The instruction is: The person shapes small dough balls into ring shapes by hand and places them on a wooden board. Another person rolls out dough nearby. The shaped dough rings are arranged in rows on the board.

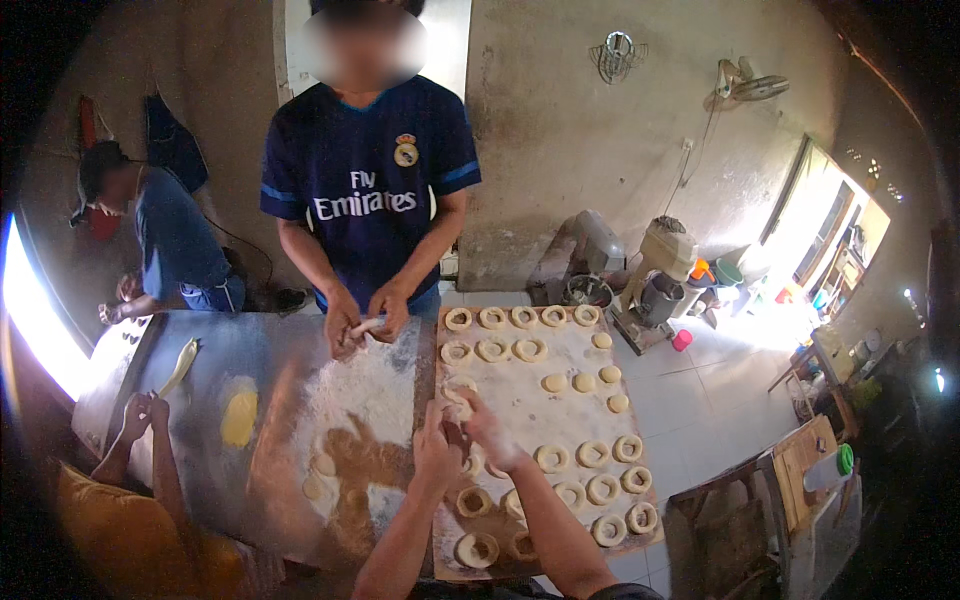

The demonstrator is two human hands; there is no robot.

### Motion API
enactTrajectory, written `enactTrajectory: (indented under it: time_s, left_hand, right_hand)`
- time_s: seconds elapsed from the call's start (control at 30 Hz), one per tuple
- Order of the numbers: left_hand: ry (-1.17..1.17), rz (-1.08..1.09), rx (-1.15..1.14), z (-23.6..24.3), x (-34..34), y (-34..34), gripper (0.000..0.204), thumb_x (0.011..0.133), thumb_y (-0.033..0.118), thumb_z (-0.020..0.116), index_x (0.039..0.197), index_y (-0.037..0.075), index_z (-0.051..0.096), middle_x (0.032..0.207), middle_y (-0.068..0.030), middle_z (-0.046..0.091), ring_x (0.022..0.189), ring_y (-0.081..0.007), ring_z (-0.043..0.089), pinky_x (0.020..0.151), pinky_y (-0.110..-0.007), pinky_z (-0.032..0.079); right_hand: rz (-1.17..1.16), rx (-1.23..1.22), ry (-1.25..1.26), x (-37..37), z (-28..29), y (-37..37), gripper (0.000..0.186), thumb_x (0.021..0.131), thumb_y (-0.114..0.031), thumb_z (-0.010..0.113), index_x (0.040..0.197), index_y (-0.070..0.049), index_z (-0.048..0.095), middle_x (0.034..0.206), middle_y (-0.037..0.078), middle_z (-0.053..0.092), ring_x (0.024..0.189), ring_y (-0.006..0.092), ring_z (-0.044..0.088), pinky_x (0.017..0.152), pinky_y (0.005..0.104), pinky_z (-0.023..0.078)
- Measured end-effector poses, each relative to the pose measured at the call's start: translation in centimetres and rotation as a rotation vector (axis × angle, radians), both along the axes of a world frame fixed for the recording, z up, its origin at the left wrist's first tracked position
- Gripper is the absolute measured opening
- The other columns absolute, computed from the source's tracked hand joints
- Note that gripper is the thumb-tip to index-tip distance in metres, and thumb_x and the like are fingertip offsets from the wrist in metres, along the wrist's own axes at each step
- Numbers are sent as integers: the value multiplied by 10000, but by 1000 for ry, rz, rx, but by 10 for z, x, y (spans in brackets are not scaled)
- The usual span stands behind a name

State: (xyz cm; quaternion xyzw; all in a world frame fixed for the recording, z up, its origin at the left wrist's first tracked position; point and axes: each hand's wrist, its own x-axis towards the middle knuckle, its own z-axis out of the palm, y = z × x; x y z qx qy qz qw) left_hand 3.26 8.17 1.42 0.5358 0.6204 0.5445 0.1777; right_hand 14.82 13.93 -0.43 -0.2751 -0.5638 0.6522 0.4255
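Note:
My left hand and my right hand are raised over a floured board, both closed on a pale ring of dough. Several dough rings lie in rows on the board, with small round dough pieces at its upper right. Some rings below are partly hidden by my hands and arms. To the left is a floury patch on the worktop.
A co-worker opposite handles dough over the worktop. Another person bends at the far left. A third person's hands grip a dough strip. Mixers stand on the floor behind; a wooden stand with a jar is at right.

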Motion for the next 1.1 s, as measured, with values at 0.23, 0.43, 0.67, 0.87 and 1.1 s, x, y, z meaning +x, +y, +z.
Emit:
enactTrajectory:
  time_s: [0.23,0.43,0.67,0.87,1.1]
  left_hand:
    - [17,-25,-34,-4,58,42,138,991,159,486,1025,38,543,789,-196,651,769,-422,651,665,-484,489]
    - [18,-4,-380,-9,54,83,416,1004,356,439,1270,37,460,1136,-292,604,1088,-471,575,936,-540,431]
    - [472,97,-817,-39,28,123,841,927,449,563,1556,98,129,1561,-309,151,1436,-476,179,1078,-629,261]
    - [680,-125,-831,-60,26,105,903,875,374,662,1556,99,137,1518,-341,235,1397,-491,276,1092,-605,263]
    - [519,-94,-620,-90,-4,98,932,805,315,718,1542,103,189,1459,-368,301,1344,-527,339,1047,-680,289]
  right_hand:
    - [-33,90,97,45,-43,49,540,991,-544,455,1353,-143,442,800,84,593,599,189,556,554,320,456]
    - [18,-522,79,73,-33,94,585,961,-503,554,1394,-150,379,764,111,599,593,188,589,534,339,467]
    - [-310,237,-1048,85,-117,159,1025,777,-477,759,1486,-43,159,1147,334,616,1051,461,626,892,493,498]
    - [-94,168,-1387,55,-61,89,1061,750,-579,720,1525,-120,160,1391,275,478,1221,448,522,1018,518,413]
    - [-91,442,-1424,26,-62,73,734,821,-402,665,1425,-90,388,1421,268,415,1257,484,454,1011,556,406]
